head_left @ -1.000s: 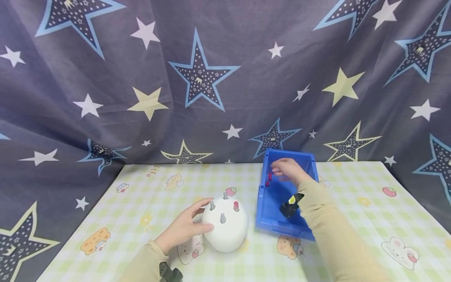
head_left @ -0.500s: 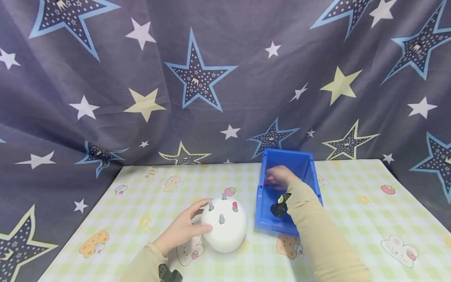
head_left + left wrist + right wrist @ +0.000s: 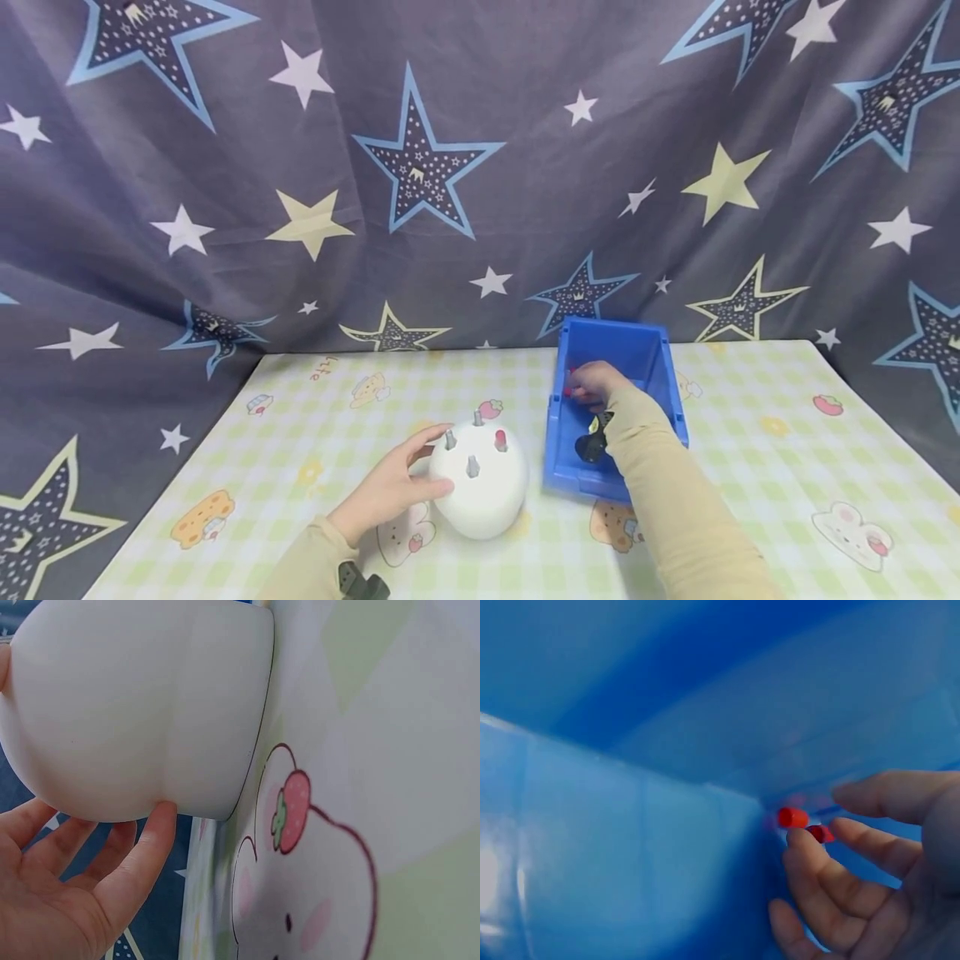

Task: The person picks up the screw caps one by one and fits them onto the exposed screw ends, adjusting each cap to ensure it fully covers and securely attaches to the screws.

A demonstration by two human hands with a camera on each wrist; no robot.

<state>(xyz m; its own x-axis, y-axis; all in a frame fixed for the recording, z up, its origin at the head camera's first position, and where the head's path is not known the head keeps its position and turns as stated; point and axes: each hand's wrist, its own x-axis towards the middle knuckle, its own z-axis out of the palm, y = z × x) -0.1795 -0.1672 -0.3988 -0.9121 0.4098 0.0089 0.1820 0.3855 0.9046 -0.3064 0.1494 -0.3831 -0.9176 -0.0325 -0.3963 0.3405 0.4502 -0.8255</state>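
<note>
A white rounded body with a flat base stands on the table. Grey pegs stick up from its top, one topped by a red cap. My left hand holds its side, thumb in front and fingers behind; fingertips press the white wall in the left wrist view. Inside the blue bin, my right hand reaches down to the left wall. There, the right wrist view has a red cap and another small red piece right at the fingertips, thumb and index finger apart.
The bin's walls rise around the right hand. A pale checked cloth with cartoon prints covers the table. Behind the table hangs a dark curtain with stars. Dark wrist cameras sit on both wrists.
My right hand has moved lower and slightly toward me inside the bin, down to the red pieces. The left hand and the white body have stayed in place.
</note>
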